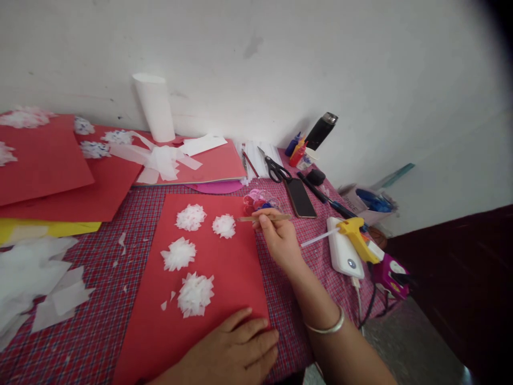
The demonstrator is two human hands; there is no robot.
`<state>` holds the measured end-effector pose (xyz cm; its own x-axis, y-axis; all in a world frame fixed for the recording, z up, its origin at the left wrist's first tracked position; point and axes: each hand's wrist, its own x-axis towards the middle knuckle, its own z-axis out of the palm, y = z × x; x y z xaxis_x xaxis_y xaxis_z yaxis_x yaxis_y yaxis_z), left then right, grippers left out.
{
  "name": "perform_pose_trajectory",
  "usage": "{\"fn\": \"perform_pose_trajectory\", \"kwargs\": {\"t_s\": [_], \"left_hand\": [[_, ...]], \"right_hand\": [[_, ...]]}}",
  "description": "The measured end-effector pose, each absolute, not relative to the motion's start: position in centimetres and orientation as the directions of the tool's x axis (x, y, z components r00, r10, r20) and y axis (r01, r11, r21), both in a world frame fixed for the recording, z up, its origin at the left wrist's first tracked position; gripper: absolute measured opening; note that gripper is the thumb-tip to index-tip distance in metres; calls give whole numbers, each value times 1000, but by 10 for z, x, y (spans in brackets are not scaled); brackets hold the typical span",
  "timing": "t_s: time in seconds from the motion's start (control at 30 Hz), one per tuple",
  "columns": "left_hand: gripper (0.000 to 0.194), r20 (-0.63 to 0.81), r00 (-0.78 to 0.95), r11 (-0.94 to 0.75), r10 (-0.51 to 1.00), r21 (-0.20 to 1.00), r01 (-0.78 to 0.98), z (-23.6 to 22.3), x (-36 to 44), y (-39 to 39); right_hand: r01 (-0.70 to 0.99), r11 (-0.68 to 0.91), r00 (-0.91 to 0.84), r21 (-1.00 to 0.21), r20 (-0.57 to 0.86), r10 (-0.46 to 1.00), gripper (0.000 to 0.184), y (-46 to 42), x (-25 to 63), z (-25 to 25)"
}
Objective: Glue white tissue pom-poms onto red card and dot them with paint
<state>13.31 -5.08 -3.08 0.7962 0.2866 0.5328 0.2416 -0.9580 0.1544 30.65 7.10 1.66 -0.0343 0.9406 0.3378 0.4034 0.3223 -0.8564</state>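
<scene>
A sheet of red paper (228, 272) lies in front of me, with several fluffy white paper flowers on it. The upper two, a larger paper flower (191, 217) and a smaller one (224, 226), carry pink-red specks. The lower ones, such as the large paper flower (195, 295), look plain white. My left hand (232, 347) rests flat on the sheet's lower right part, fingers stretched out. With its fingers pinched, my right hand (276, 235) holds a thin wooden stick (250, 218) level, its tip near the smaller flower. Just behind it sits a clear palette (262, 200) with red, pink and blue paint.
A phone (300, 198), scissors (276, 167) and paint bottles (297, 152) lie or stand behind the palette. To the right are a yellow glue gun (356, 235) and a white power bank (344, 256). White tissue pieces (32, 278) and red sheets (40, 160) lie left.
</scene>
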Motion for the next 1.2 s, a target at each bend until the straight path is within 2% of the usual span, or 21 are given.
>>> {"fn": "perform_pose_trajectory", "kwargs": {"t_s": [0.1, 0.2, 0.37, 0.43, 0.53, 0.67, 0.77, 0.9, 1.03, 1.2], "left_hand": [[26, 540, 788, -955, 297, 160, 251, -29, 133, -50], [26, 558, 775, -955, 297, 161, 251, -29, 134, -51], [26, 569, 764, -953, 303, 172, 250, -30, 134, -51], [26, 568, 766, -954, 300, 163, 253, -31, 134, -50], [25, 557, 779, -958, 287, 149, 246, -33, 134, -51], [27, 495, 819, -957, 291, 161, 243, -36, 132, -52], [26, 506, 813, -958, 288, 163, 237, -36, 132, -53], [26, 500, 821, -961, 275, 167, 220, -30, 131, -51], [26, 457, 845, -959, 278, 181, 217, -27, 132, -50], [27, 468, 837, -957, 282, 191, 216, -29, 132, -50]], "right_hand": [[381, 326, -93, -865, 315, 944, 23, 70, 305, 18], [332, 330, -43, -884, 336, 941, 24, 68, 304, 21], [268, 278, -113, -922, 256, 960, 24, 69, 301, 20], [264, 268, -77, -927, 256, 964, 23, 70, 300, 19], [219, 238, -32, -946, 237, 971, 22, 70, 298, 18], [184, 199, -94, -963, 184, 978, 19, 72, 297, 17], [192, 229, 52, -954, 243, 969, 15, 77, 306, 16], [309, 245, 252, -919, 328, 911, 16, 88, 325, 14], [375, 209, 220, -903, 305, 927, 20, 95, 334, 9], [313, 203, 146, -928, 258, 955, 21, 96, 331, 7]]}}
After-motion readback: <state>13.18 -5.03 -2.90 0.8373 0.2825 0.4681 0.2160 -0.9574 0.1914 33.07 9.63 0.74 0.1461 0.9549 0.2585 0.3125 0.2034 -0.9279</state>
